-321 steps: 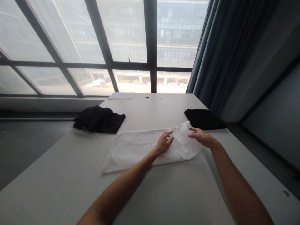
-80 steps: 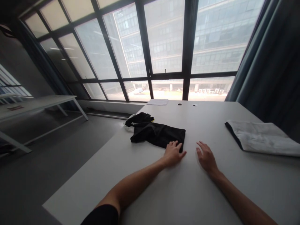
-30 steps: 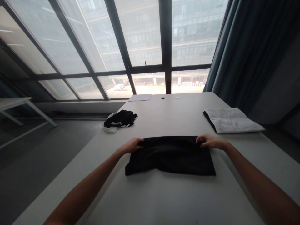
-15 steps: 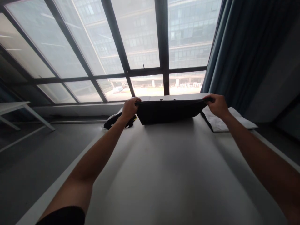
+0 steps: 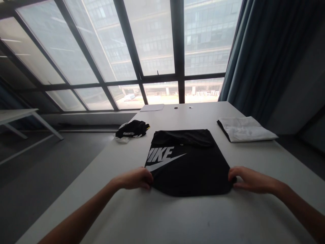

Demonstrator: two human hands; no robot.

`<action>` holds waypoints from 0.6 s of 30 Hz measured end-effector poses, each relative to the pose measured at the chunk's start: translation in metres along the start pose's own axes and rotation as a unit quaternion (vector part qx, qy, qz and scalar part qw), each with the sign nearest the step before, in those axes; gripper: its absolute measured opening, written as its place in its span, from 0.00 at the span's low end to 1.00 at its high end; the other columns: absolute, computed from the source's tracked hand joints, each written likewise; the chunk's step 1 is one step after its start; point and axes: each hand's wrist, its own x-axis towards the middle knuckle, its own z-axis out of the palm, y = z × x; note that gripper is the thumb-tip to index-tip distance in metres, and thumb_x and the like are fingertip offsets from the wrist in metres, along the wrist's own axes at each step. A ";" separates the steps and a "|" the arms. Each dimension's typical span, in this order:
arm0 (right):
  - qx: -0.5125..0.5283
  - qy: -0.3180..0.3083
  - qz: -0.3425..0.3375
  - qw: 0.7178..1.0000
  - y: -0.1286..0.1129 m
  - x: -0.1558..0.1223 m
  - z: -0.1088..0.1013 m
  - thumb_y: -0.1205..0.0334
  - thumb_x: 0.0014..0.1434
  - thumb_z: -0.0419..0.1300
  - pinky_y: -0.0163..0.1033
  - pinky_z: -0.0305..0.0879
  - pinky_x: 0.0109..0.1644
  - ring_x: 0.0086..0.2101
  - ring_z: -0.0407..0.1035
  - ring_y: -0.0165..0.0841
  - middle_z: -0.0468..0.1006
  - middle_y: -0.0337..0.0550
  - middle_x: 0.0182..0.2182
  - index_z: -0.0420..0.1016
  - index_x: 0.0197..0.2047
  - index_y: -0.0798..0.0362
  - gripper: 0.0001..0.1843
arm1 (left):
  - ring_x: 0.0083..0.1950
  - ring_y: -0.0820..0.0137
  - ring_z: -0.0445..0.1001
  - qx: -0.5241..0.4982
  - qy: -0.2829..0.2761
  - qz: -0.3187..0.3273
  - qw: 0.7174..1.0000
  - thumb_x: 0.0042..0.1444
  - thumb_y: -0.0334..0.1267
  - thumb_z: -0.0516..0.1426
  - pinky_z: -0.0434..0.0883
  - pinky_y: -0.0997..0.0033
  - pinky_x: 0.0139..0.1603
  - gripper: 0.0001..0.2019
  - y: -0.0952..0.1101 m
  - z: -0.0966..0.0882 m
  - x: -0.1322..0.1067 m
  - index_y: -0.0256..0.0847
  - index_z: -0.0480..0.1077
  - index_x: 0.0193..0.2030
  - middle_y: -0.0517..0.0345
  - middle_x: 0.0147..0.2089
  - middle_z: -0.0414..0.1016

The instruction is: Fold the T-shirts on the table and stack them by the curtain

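Note:
A black shirt [image 5: 189, 166] with a large white logo lies spread on the white table [image 5: 177, 220] in front of me. My left hand [image 5: 134, 178] pinches its near left corner, fingers curled on the cloth. At the near right corner, my right hand [image 5: 247, 179] grips the fabric the same way. The shirt's far end is folded over itself.
A folded white garment on a folded black one [image 5: 246, 128] lies at the right edge. A crumpled black garment [image 5: 132, 129] with white lettering sits at the left edge. A sheet of paper [image 5: 152, 107] lies at the far end by the windows. Another table [image 5: 15, 115] stands at left.
Both hands held the black shirt up at the far side half a second ago. They have since drawn it toward me and laid it flat, logo up.

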 end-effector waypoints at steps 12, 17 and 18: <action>-0.258 0.209 -0.042 0.942 -0.066 0.065 0.132 0.62 0.64 0.56 0.56 0.67 0.53 0.55 0.68 0.52 0.72 0.54 0.61 0.69 0.65 0.45 0.26 | 0.75 0.59 0.54 0.159 0.191 0.160 0.955 0.67 0.44 0.53 0.51 0.50 0.74 0.21 -0.052 -0.028 0.129 0.51 0.68 0.65 0.54 0.71 0.63; -0.285 0.192 -0.122 0.931 -0.015 0.072 0.099 0.61 0.67 0.54 0.55 0.64 0.55 0.58 0.65 0.49 0.69 0.45 0.65 0.63 0.68 0.36 0.28 | 0.77 0.55 0.48 0.189 0.239 0.054 0.951 0.70 0.44 0.49 0.47 0.41 0.73 0.23 -0.060 0.019 0.118 0.55 0.62 0.70 0.55 0.75 0.56; -0.279 0.172 -0.144 0.934 -0.002 0.077 0.081 0.62 0.67 0.54 0.54 0.63 0.55 0.58 0.65 0.48 0.68 0.43 0.65 0.64 0.68 0.35 0.28 | 0.76 0.53 0.48 0.188 0.253 0.021 0.949 0.69 0.45 0.50 0.49 0.39 0.72 0.24 -0.054 0.033 0.111 0.55 0.61 0.70 0.54 0.75 0.55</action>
